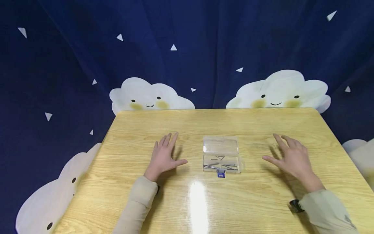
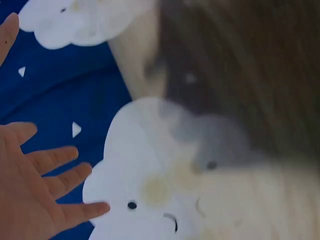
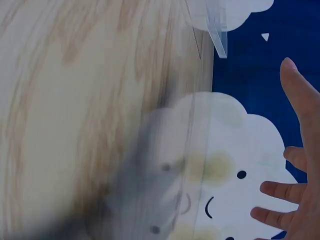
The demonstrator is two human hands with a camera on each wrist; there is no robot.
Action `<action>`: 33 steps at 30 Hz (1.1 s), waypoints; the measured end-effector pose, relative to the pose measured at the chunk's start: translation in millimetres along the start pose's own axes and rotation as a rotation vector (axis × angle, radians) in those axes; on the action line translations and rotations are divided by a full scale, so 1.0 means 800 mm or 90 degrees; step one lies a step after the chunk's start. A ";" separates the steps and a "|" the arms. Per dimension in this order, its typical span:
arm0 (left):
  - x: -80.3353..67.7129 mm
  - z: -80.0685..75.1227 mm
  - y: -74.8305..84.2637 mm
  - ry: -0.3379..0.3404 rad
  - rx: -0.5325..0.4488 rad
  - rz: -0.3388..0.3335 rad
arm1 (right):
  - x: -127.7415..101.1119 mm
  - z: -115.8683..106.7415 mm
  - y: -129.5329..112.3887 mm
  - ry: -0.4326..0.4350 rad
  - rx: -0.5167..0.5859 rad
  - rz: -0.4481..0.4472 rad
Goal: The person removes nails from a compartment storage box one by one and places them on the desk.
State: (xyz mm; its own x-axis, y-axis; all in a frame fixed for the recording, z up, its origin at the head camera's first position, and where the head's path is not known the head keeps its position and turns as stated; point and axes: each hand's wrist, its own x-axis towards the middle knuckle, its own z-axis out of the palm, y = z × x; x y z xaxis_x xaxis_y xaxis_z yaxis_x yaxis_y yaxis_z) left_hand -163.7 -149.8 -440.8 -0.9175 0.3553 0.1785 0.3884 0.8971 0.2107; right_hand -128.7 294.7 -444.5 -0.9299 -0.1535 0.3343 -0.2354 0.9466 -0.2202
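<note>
Blue latch [image 1: 221, 174] at the near edge of the box [image 1: 220, 162], facing the person. Box sits mid-tabletop [image 1: 254, 188], its base's long axis left to right; rigid see-through plastic, rectangular. Slim metal fasteners [image 1: 229, 167] inside, at mixed angles. Left hand [image 1: 163, 157] and right hand [image 1: 295, 159] flank it, well apart, fingers spread, both empty. Clear lid [image 1: 220, 145] folded back. Beyond the wood grain: navy curtain [image 1: 193, 22], smiling white clouds [image 1: 292, 84].

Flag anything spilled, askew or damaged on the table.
Nothing stands out. The box lies open, its lid away from the person; the fasteners inside lie at mixed angles, but none shows spilled onto the table. Fine damage is too small to tell.
</note>
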 end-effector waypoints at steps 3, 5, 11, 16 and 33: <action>0.002 0.007 0.005 -0.017 -0.027 0.035 | 0.002 0.006 -0.006 0.018 0.019 -0.023; 0.004 0.012 0.009 -0.028 -0.047 0.053 | 0.003 0.010 -0.010 0.013 0.033 -0.030; 0.011 0.024 0.017 -0.059 -0.107 0.094 | 0.009 0.019 -0.021 -0.021 0.061 -0.039; 0.018 0.031 0.023 -0.105 -0.134 0.121 | 0.016 0.030 -0.027 -0.014 0.077 -0.075; 0.037 0.052 0.045 -0.218 -0.175 0.189 | 0.030 0.061 -0.053 -0.026 0.161 -0.166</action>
State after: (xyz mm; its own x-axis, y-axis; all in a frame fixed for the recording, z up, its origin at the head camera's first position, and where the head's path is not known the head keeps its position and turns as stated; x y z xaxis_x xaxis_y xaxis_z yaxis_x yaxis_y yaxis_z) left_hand -180.7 -96.4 -467.7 -0.7217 0.6907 -0.0453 0.6021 0.6587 0.4513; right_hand -155.1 237.2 -471.7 -0.8390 -0.3960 0.3730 -0.5233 0.7752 -0.3539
